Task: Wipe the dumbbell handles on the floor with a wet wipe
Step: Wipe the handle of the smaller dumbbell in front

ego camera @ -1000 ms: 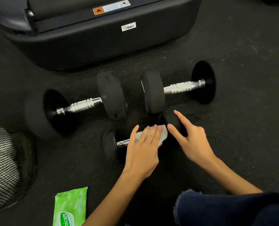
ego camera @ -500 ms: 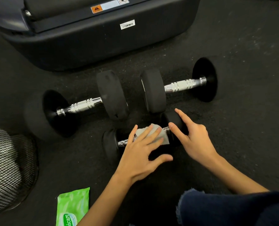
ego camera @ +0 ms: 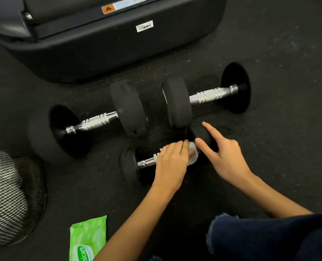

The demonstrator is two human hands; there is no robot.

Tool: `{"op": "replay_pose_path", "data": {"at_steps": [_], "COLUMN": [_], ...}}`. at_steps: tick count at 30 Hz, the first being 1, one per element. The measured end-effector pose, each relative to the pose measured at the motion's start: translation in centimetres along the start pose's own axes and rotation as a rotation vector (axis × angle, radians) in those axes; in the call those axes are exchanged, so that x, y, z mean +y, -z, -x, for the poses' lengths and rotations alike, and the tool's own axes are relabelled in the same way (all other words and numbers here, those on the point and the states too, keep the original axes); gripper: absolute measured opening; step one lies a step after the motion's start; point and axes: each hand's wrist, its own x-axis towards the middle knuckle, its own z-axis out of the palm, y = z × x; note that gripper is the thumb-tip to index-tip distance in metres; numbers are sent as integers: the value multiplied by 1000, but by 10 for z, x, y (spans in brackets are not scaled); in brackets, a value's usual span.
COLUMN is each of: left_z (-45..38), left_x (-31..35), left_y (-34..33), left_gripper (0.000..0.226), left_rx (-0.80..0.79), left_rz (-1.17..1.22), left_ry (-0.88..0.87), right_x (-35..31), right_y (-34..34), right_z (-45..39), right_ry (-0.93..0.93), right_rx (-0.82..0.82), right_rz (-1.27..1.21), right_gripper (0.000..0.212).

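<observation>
The left hand (ego camera: 172, 162) gripped the wet wipe (ego camera: 193, 157) round the small dumbbell's handle (ego camera: 147, 162); the right hand (ego camera: 226, 155), fingers spread, steadied its end, so full-length strokes looked best.

Head-worn view, steeply down, close.

Both forearms are showing bare, no sleeves reaching the wrists; the left hand (ego camera: 172, 162) and right hand (ego camera: 227, 159) are wearing no rings; dark navy frayed-hem garment (ego camera: 269, 240) is covering the leg

Two large dumbbells (ego camera: 92, 123) (ego camera: 205, 97) lie end to end on the floor (ego camera: 278, 53); a small dumbbell (ego camera: 147, 162) lies before them, the wipe pack (ego camera: 87, 238) nearer left.
</observation>
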Motion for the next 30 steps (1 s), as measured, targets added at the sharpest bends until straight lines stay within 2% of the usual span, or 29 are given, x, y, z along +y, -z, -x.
{"op": "replay_pose_path", "data": {"at_steps": [2, 5, 10, 16, 18, 20, 23, 27, 30], "left_z": [2, 6, 6, 4, 11, 20, 29, 37, 29], "left_x": [-1, -4, -6, -4, -7, -11, -11, -8, -3], "left_y": [-1, -1, 5, -3, -6, -5, 4, 6, 2], "left_gripper": [43, 41, 40, 32, 39, 56, 68, 75, 67], "left_rx": [-3, 52, 88, 129, 87, 26, 3, 9, 23], "left_rz": [32, 111, 79, 168, 122, 78, 17, -41, -64], "left_ry": [13, -26, -92, -19, -61, -105, -106, -66, -69], "right_x": [1, 2, 3, 3, 5, 6, 6, 7, 6], "right_y": [1, 1, -1, 0, 0, 0, -1, -3, -3], "right_z": [1, 2, 3, 0, 1, 1, 0, 0, 1], "right_ry": [0, 7, 19, 17, 23, 31, 34, 28, 26], "right_rx": [-4, -3, 9, -4, 1, 6, 17, 24, 30], "right_rz": [3, 4, 12, 12, 21, 27, 20, 6, 12], "right_gripper": [68, 67, 66, 71, 71, 72, 67, 65, 64]}}
